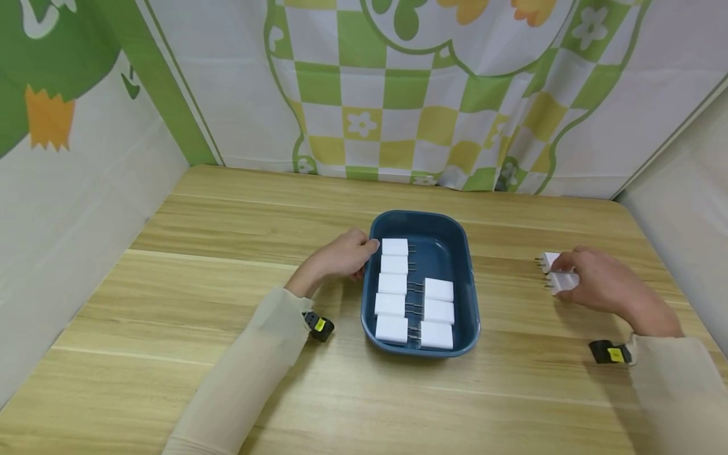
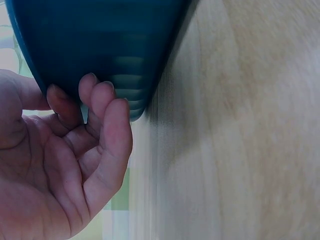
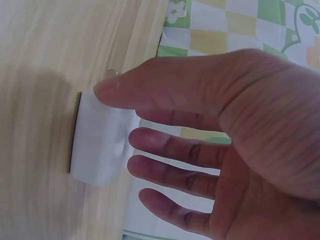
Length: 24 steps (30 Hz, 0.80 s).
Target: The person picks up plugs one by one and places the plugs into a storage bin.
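Observation:
A dark blue bin [image 1: 469,297] on the table holds white wall chargers [image 1: 394,284] in two columns, prongs facing inward. The left column has several, the right column three. My left hand [image 1: 345,253] grips the bin's left side, thumb at the rim and curled fingers [image 2: 116,130] against the outer wall. To the right of the bin, my right hand [image 1: 604,282] pinches a white charger [image 1: 563,282] between thumb and index finger, its prongs pointing left. The other fingers extend past it in the right wrist view. Just behind lies another white charger [image 1: 548,260], partly covered by the fingers.
The wooden table [image 1: 227,303] ends at the back against a green and yellow checked curtain [image 1: 364,120]. White walls [image 1: 85,208] close in on the left and right. Each wrist wears a small black camera [image 1: 320,325] on a strap.

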### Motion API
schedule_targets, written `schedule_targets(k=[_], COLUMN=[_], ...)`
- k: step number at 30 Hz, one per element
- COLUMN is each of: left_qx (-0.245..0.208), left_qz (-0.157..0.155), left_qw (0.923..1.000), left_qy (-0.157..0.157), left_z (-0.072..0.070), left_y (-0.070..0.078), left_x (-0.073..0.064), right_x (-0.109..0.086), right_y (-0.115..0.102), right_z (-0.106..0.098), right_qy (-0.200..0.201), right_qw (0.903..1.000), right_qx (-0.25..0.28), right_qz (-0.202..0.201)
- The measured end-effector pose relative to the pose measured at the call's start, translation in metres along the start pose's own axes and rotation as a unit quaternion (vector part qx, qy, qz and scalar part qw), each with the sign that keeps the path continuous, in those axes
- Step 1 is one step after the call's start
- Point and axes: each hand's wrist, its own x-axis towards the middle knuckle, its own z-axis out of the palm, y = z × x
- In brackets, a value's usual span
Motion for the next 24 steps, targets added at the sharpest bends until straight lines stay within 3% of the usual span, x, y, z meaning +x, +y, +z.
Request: schedule_targets(k=[12,24], left_qx=[-0.002,0.001], left_qz=[-0.001,0.003], left_qw=[1.0,1.0], left_qy=[0.002,0.0], left_z=[0.001,0.0], left_y=[-0.002,-0.001], left_x=[0.001,0.0], right_x=[0.002,0.002], right_y=[0.007,0.01], right_z=[0.004,0.012], right_qy=[-0.017,-0.002], right_qw=[0.9997,1.0], right_qx=[0.007,0.0], right_qz=[0.014,0.003])
